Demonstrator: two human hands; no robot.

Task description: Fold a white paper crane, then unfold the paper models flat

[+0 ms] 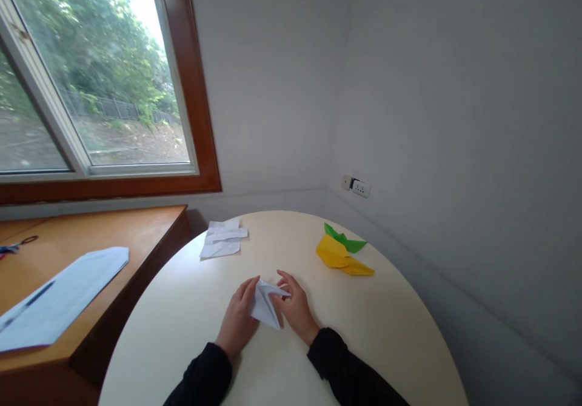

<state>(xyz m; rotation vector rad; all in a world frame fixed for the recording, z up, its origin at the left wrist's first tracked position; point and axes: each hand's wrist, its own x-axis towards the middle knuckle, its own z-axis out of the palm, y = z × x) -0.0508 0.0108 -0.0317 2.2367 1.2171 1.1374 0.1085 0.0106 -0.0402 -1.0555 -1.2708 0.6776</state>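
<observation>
A folded white paper piece (266,306) lies on the round cream table (386,333) between my two hands. My left hand (239,321) presses on its left side, fingers laid over the fold. On the right side, my right hand (295,309) pinches a flap with its fingertips. Both arms wear black sleeves.
Folded yellow paper (339,257) and green paper (343,239) lie at the table's far right. White folded sheets (222,240) rest at the far edge. A wooden desk (113,230) on the left carries a white envelope (59,300) and scissors (16,245). Wall sockets (357,185) sit in the corner.
</observation>
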